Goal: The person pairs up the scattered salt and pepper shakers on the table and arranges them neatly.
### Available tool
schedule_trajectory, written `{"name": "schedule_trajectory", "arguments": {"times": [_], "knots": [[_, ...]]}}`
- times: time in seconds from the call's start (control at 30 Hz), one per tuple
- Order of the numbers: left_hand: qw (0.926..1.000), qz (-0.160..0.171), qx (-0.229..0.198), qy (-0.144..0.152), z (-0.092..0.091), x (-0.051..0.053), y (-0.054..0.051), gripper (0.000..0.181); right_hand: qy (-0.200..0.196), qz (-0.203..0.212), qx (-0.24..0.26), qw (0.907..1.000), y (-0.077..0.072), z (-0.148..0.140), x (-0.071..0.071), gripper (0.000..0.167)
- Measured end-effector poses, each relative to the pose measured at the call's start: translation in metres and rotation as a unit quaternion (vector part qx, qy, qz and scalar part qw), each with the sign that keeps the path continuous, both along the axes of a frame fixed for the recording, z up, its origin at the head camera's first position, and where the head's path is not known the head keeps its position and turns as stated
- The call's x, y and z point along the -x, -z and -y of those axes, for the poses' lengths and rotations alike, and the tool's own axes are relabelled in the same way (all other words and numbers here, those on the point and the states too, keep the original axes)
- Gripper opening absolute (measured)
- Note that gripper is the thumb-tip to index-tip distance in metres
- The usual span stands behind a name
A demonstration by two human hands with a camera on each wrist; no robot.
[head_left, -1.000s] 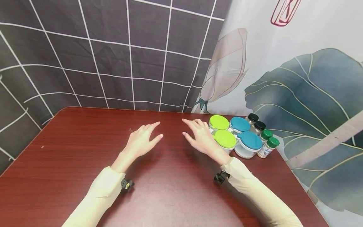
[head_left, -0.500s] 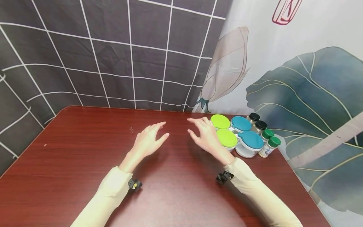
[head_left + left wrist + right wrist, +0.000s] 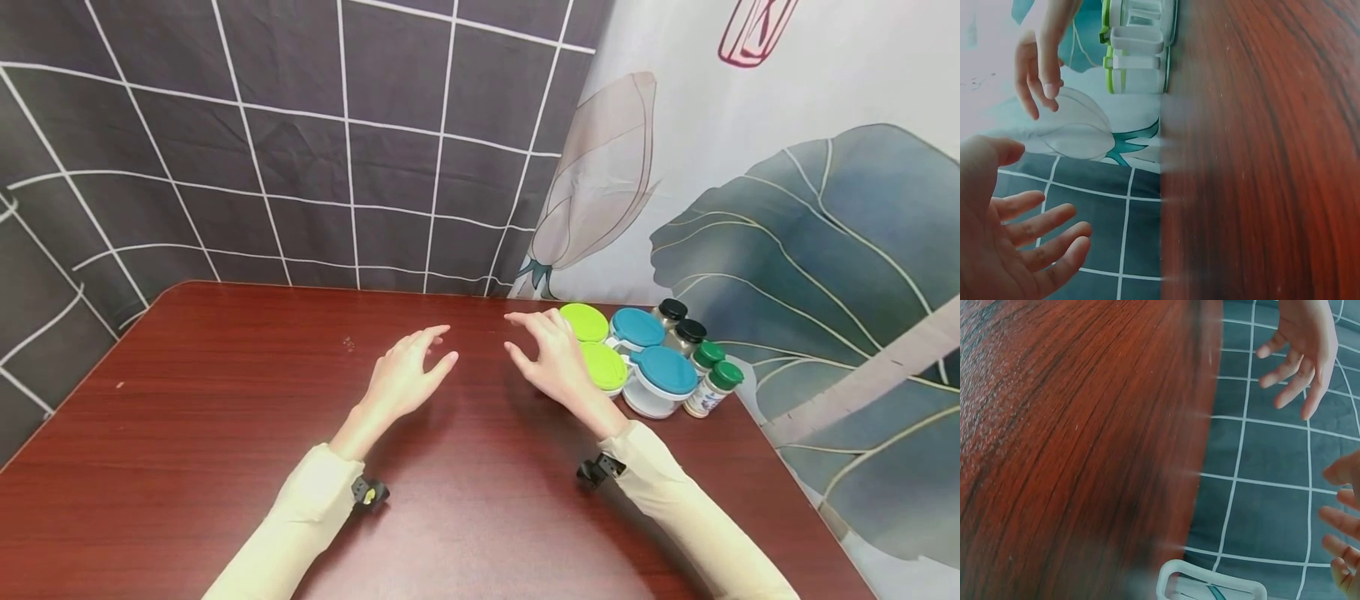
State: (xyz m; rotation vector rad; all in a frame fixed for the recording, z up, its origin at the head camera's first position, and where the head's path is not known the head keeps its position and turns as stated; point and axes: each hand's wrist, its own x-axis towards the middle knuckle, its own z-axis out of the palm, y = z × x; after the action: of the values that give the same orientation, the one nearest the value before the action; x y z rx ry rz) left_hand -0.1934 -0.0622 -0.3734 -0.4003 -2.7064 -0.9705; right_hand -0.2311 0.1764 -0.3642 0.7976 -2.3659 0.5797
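My left hand (image 3: 405,375) hovers over the middle of the brown table, fingers relaxed and slightly bent, holding nothing. To its right, my right hand (image 3: 557,358) hangs in the air with the thumb apart from the fingers, also holding nothing. Nearest the right hand are two clear containers with lime-green lids (image 3: 604,367), partly hidden behind it in the head view. The left wrist view shows the right hand (image 3: 1044,50) apart from the green-lidded containers (image 3: 1138,69). In the right wrist view a white handle (image 3: 1210,569) shows at the bottom edge.
Two blue-lidded containers (image 3: 666,369) stand right of the green ones. Beyond them are black-capped jars (image 3: 686,336) and green-capped shaker bottles (image 3: 723,377), near the right table edge. A dark checked cloth (image 3: 285,158) and a printed white curtain (image 3: 705,100) hang behind the table (image 3: 187,433).
Both hands have drifted to the right, the left one further. The right hand now overlaps the green lids a little more. Containers and bottles stay in place.
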Motion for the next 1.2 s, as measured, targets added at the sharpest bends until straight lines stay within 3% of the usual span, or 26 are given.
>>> {"name": "schedule_trajectory", "arguments": {"times": [0.6, 1.2], "knots": [[0.9991, 0.017, -0.034, 0.019, -0.027, -0.003, -0.001, 0.05, -0.007, -0.03, 0.022, 0.9993, -0.004, -0.018, -0.007, 0.035], [0.9954, 0.033, -0.077, 0.046, -0.048, 0.0, 0.0, 0.049, 0.027, -0.052, 0.046, 0.9972, -0.006, -0.048, -0.006, 0.038]]}}
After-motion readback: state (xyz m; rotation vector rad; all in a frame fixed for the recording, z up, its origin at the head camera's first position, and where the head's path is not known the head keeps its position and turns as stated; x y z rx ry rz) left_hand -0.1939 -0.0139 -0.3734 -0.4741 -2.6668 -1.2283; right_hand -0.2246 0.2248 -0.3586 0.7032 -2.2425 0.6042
